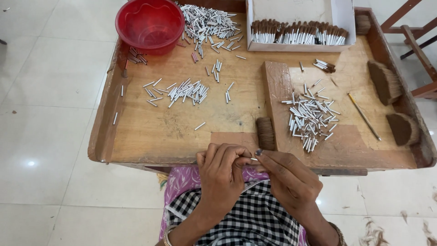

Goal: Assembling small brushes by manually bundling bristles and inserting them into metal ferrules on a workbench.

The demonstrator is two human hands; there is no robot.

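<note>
Your left hand (221, 175) and right hand (287, 180) met just over the near edge of the surface (182, 132), above your checked lap cloth (255, 218). The left grip was clamped on a small silver tube (253, 159), fingers curled tight around it so only its tip showed. The right grip was pinched together at that tip, probably to steady or feed something fine into it, though I could not tell what. You kept the brown bristle bundle (265, 133) just beyond your fingertips, and the loose pile of silver tubes (310, 118) lay a little further on the raised board (277, 95), both within easy reach of your right hand. Finished brush heads (298, 33) stood lined in the white box (346, 18) at the far edge, out of the way, beside the red bowl (149, 23).
</note>
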